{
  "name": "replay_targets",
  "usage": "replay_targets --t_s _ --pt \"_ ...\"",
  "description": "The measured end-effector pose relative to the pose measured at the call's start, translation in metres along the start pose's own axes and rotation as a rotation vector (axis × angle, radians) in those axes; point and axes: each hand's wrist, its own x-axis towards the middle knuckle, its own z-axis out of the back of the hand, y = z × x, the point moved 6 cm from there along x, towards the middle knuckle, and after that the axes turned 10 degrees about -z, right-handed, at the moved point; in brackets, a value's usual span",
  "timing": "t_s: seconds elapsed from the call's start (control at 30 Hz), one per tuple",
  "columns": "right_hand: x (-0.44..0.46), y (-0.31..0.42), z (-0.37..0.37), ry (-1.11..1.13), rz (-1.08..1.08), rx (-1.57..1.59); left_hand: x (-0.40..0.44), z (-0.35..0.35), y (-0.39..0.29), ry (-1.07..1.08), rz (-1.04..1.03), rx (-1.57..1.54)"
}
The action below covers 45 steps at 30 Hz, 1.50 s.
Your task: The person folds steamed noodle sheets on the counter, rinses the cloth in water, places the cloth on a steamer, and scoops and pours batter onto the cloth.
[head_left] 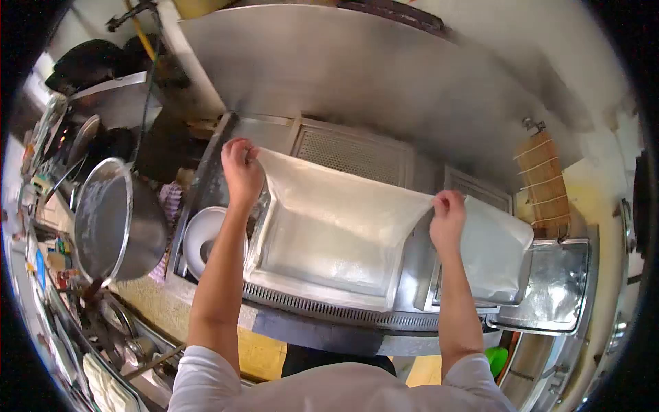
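A thin, whitish cloth (329, 185) lies over a shallow rectangular metal tray (322, 264), and its far edge is lifted. My left hand (241, 168) pinches the far left corner of this cloth. At the far right corner, my right hand (448, 204) has its fingers closed on the same edge. The near part of the cloth sags into the tray and looks damp. Right of it, another pale sheet (491, 250) covers a second tray, with my right forearm crossing in front of its left side.
A white bowl (199, 237) sits beside my left forearm. Further left is a large metal pot (147, 226). Behind the cloth lies a perforated metal panel (353, 154). A metal tray (552, 292) stands at the right, below a hanging slatted wooden piece (542, 178). A slotted grate (329, 312) runs along the front.
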Motion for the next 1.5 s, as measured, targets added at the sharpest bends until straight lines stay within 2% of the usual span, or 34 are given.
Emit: replay_targets --t_s 0.07,0.17,0.23,0.27,0.37,0.4,0.5,0.7,0.83,0.93,1.03,1.07,1.17,1.2,1.27,1.37,1.43,1.5 --pt "-0.025 0.044 0.041 -0.067 0.157 0.087 -0.009 0.064 -0.038 -0.078 -0.017 0.015" --pt "-0.067 0.107 0.099 -0.112 0.270 0.125 -0.032 0.164 -0.101 -0.214 0.014 0.080" --pt "-0.092 0.140 0.129 -0.078 0.338 0.203 -0.058 0.229 -0.132 -0.318 0.068 0.099" --pt "-0.104 0.155 0.142 -0.050 0.370 0.245 -0.079 0.258 -0.135 -0.392 0.203 -0.035" --pt "-0.138 0.200 0.176 0.018 0.541 0.320 -0.131 0.349 -0.178 -0.522 0.245 0.065" --pt "-0.151 0.217 0.185 0.051 0.583 0.349 -0.153 0.375 -0.184 -0.604 0.212 -0.009" --pt "-0.197 0.276 0.195 0.237 0.690 0.557 -0.234 0.482 -0.237 -0.793 0.310 0.072" --pt "-0.285 0.389 0.209 0.524 0.920 0.742 -0.360 0.644 -0.349 -1.018 0.269 0.291" --pt "-0.368 0.475 0.216 0.753 0.999 0.957 -0.443 0.747 -0.449 -1.108 0.290 0.610" --pt "-0.442 0.540 0.223 0.892 1.149 1.060 -0.490 0.802 -0.539 -1.060 0.359 1.038" --pt "-0.523 0.605 0.231 0.999 1.239 1.064 -0.549 0.855 -0.617 -1.116 0.408 1.186" --pt "-0.557 0.624 0.232 1.045 1.206 1.141 -0.564 0.867 -0.646 -1.060 0.433 1.386" --pt "-0.664 0.677 0.232 1.255 1.278 1.126 -0.627 0.906 -0.711 -1.192 0.563 1.395" --pt "-0.699 0.692 0.240 1.202 1.359 1.086 -0.647 0.917 -0.731 -1.233 0.538 1.359" --pt "-0.772 0.718 0.259 1.262 1.460 1.097 -0.680 0.940 -0.775 -1.304 0.464 1.285" --pt "-0.893 0.746 0.266 1.423 1.585 1.194 -0.730 0.963 -0.814 -1.399 0.555 1.299" --pt "-0.977 0.755 0.268 1.571 1.626 1.133 -0.774 0.979 -0.831 -1.441 0.636 1.326" --pt "-1.051 0.757 0.274 1.548 1.716 1.113 -0.803 0.990 -0.844 -1.508 0.691 1.353"
